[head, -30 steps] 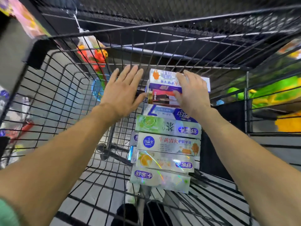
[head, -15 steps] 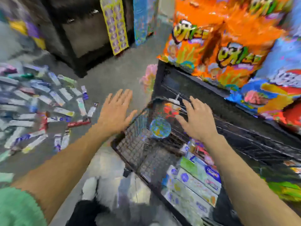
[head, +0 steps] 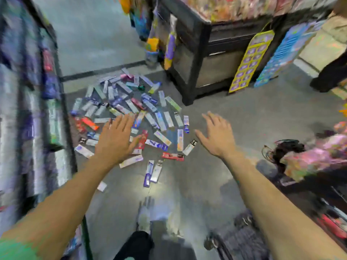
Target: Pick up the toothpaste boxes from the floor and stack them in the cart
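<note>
Toothpaste boxes (head: 131, 113) scattered across grey floor (head: 244, 113), left hand (head: 116, 139) and right hand (head: 217, 136) spread empty above them

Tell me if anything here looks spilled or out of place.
Yes. Dozens of toothpaste boxes lie scattered on the floor between the shelves and a black display stand, pointing every way, some overlapping. Both hands, left hand and right hand, are open and empty above them.

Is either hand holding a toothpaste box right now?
No: the left hand and right hand are both spread open above the toothpaste boxes on the floor.
</note>
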Tool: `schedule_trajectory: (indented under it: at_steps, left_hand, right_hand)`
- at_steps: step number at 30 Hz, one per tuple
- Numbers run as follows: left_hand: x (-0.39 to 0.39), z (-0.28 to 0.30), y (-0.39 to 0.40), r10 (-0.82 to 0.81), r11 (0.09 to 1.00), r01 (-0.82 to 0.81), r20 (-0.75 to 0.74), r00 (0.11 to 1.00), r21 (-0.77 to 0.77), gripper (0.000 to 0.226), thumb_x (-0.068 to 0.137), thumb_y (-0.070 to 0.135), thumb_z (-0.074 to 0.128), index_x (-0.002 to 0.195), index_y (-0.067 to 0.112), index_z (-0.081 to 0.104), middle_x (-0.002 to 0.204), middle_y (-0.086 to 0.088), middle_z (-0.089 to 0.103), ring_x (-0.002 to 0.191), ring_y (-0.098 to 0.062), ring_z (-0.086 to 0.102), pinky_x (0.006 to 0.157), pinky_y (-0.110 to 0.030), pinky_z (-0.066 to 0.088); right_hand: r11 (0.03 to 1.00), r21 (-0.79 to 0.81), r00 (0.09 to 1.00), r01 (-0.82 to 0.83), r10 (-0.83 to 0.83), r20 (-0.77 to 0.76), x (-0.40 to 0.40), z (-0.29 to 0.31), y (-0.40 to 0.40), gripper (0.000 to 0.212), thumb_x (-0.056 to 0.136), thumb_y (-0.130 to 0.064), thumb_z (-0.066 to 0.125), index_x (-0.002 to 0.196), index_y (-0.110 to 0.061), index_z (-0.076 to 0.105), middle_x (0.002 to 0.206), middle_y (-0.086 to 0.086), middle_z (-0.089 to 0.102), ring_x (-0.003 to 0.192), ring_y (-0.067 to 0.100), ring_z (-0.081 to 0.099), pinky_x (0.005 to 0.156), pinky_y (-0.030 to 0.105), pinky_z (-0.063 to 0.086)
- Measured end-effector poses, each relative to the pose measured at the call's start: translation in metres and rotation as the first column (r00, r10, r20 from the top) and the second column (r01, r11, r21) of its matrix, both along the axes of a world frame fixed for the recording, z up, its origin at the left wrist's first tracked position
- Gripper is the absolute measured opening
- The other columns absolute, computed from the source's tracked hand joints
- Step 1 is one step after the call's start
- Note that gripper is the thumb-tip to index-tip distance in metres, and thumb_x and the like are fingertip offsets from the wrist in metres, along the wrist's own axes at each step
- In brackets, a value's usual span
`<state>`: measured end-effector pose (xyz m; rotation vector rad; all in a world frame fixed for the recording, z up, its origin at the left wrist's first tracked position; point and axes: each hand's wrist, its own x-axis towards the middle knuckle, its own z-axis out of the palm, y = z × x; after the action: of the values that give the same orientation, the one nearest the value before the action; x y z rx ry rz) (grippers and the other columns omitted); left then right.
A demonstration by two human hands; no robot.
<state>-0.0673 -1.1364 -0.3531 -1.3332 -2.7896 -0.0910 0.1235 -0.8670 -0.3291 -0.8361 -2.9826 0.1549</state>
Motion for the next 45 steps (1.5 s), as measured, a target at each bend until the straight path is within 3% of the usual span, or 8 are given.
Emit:
schedule_trajectory:
  at_steps: [6, 10, 22, 28, 34, 37, 41, 45]
  left_hand:
    - [-0.078, -0.054, -0.011, 0.08, 0.995, -0.078, 0.018, 0.997, -0.065, 0.076, 0.1, 0.059, 0.022, 0.157, 0.009, 0.029, 0.161, -0.01, 0.033, 0.149, -0.03, 0.031, 0.12, -0.052, 0.023]
    - [-0.107, -0.125, 0.005, 0.079, 0.994, -0.079, 0.006, 0.997, -0.076, 0.076, 0.1, 0.058, 0.017, 0.158, 0.01, 0.026, 0.162, -0.01, 0.031, 0.151, -0.03, 0.027, 0.121, -0.051, 0.022]
    - [-0.142, -0.576, 0.042, 0.062, 0.995, -0.066, 0.057, 0.996, 0.076, 0.077, 0.094, 0.055, 0.034, 0.155, 0.009, 0.034, 0.157, -0.013, 0.041, 0.144, -0.034, 0.04, 0.116, -0.053, 0.031]
    - [-0.141, -0.707, 0.044, 0.004, 0.996, -0.006, 0.019, 1.0, 0.093, 0.075, 0.095, 0.054, 0.036, 0.154, 0.009, 0.036, 0.154, -0.019, 0.043, 0.141, -0.038, 0.042, 0.115, -0.05, 0.028]
    - [-0.123, -0.764, 0.039, 0.003, 1.0, -0.003, 0.107, 0.994, -0.004, 0.082, 0.094, 0.062, 0.029, 0.154, 0.007, 0.035, 0.155, -0.018, 0.042, 0.141, -0.035, 0.042, 0.116, -0.05, 0.032]
    - [-0.102, -0.772, 0.041, 0.085, 0.996, -0.079, 0.236, 0.968, -0.035, 0.079, 0.096, 0.061, 0.042, 0.154, 0.008, 0.032, 0.154, -0.015, 0.042, 0.137, -0.034, 0.044, 0.112, -0.046, 0.034]
    - [-0.081, -0.787, 0.054, 0.23, 0.967, -0.256, 0.424, 0.876, 0.003, 0.069, 0.093, 0.059, 0.056, 0.139, 0.01, 0.043, 0.132, -0.013, 0.053, 0.12, -0.032, 0.052, 0.099, -0.046, 0.046]
    - [-0.074, -0.801, 0.068, 0.387, 0.886, -0.463, 0.585, 0.712, -0.023, 0.061, 0.089, 0.061, 0.061, 0.123, 0.011, 0.05, 0.122, -0.012, 0.051, 0.113, -0.03, 0.054, 0.095, -0.046, 0.049]
  right_hand:
    - [0.995, -0.027, 0.995, -0.096, 0.097, 0.028, -0.104, -0.05, -0.015, 0.071, 0.098, -0.058, 0.044, 0.152, -0.012, 0.037, 0.16, 0.014, 0.034, 0.147, 0.032, 0.029, 0.121, 0.047, 0.019]
    - [0.99, -0.026, 0.988, -0.14, 0.141, 0.061, -0.153, -0.118, -0.004, 0.09, 0.091, -0.071, 0.021, 0.154, -0.009, 0.034, 0.159, 0.015, 0.034, 0.148, 0.034, 0.028, 0.122, 0.047, 0.018]
    - [0.96, -0.005, 0.96, -0.278, 0.278, 0.037, -0.212, -0.558, 0.006, 0.09, 0.092, -0.07, 0.025, 0.151, -0.003, 0.038, 0.156, 0.021, 0.037, 0.146, 0.04, 0.032, 0.119, 0.055, 0.025]
    - [0.965, 0.014, 0.963, -0.262, 0.261, 0.067, -0.195, -0.714, 0.003, 0.092, 0.091, -0.07, 0.022, 0.153, -0.003, 0.035, 0.158, 0.02, 0.035, 0.149, 0.037, 0.028, 0.123, 0.051, 0.018]
    - [0.975, -0.027, 0.967, -0.222, 0.224, 0.124, -0.169, -0.772, 0.002, 0.092, 0.091, -0.071, 0.022, 0.154, -0.004, 0.032, 0.159, 0.021, 0.032, 0.15, 0.037, 0.026, 0.123, 0.052, 0.019]
    - [0.982, -0.09, 0.971, -0.166, 0.179, 0.159, -0.155, -0.779, -0.004, 0.092, 0.089, -0.072, 0.019, 0.156, -0.008, 0.03, 0.161, 0.018, 0.03, 0.15, 0.035, 0.025, 0.124, 0.05, 0.018]
    - [0.983, -0.157, 0.981, -0.097, 0.121, 0.149, -0.147, -0.787, -0.016, 0.09, 0.089, -0.072, 0.022, 0.154, -0.011, 0.031, 0.156, 0.015, 0.039, 0.145, 0.033, 0.033, 0.121, 0.048, 0.025]
    - [0.969, -0.247, 0.991, -0.015, 0.047, 0.126, -0.149, -0.795, -0.026, 0.081, 0.092, -0.069, 0.034, 0.151, -0.014, 0.035, 0.149, 0.01, 0.047, 0.136, 0.03, 0.042, 0.115, 0.043, 0.033]
